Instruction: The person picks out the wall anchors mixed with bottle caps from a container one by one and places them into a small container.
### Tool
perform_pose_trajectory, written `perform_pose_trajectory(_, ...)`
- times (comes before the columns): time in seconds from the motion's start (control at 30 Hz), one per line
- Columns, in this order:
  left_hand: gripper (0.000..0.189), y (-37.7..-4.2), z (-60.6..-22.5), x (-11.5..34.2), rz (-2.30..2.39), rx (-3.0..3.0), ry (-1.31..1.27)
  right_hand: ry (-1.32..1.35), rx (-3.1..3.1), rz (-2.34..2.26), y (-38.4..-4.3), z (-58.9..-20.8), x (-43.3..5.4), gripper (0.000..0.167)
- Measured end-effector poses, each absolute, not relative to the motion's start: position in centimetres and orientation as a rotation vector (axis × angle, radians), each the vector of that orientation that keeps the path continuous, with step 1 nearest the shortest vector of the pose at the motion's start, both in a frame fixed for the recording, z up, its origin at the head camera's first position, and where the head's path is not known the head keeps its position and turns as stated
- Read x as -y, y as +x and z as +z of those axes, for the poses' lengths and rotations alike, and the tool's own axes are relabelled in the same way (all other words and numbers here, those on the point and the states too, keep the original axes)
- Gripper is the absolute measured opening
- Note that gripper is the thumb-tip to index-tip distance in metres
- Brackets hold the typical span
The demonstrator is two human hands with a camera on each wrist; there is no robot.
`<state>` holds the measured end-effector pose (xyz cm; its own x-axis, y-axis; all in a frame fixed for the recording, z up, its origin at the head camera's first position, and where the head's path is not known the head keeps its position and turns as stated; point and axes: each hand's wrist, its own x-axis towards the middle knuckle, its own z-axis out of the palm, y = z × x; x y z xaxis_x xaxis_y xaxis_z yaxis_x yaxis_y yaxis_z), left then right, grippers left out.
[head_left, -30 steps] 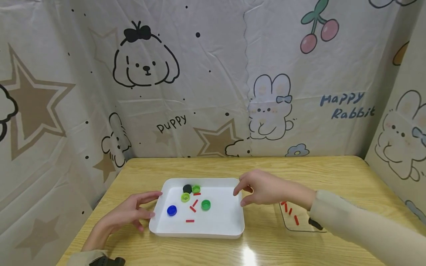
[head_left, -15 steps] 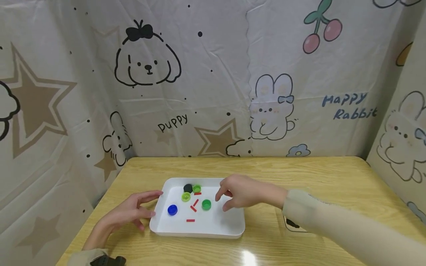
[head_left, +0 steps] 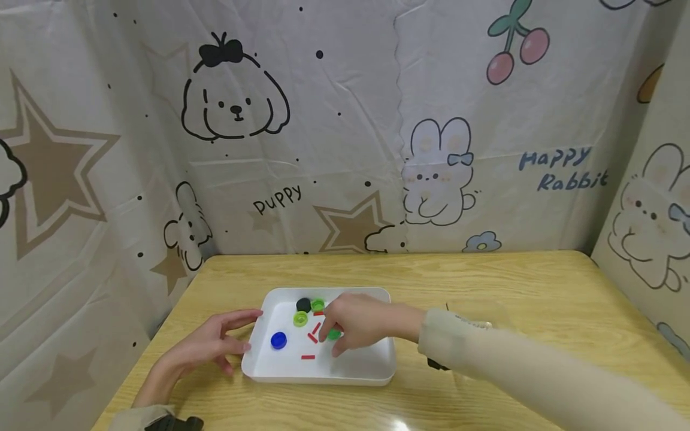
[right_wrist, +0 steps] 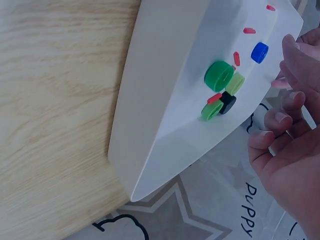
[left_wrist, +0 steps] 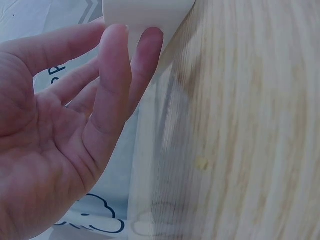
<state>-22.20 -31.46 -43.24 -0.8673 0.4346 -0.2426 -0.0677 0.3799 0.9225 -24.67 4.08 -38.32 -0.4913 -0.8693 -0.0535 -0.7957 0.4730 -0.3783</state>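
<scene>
Hovering, seemingly; right hand (head_left: 354,322) over tray (head_left: 372,359)

sleeves long, pale beige, plain cloth. left sleeve (head_left: 135,418): only the cuff end shows, just behind the left hand (head_left: 211,341); a black blocky piece (head_left: 175,423) sits at that cuff, cut off by the lower edge of the head view. right sleeve (head_left: 501,350): reaches well back from the right hand (head_left: 358,323), fairly loose. small black piece (head_left: 437,364) below its cuff, mostly hidden. right hand: rounded nails (right_wrist: 281,117).
</scene>
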Motion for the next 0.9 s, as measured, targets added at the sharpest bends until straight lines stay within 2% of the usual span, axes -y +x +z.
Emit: perform_pose_trajectory(0.9, 0.075, -22.2, -43.4, 31.6, 1.498, -2.194, 0.334, -1.413, -2.465, -0.308, -25.1, -40.6, 0.0, 0.026)
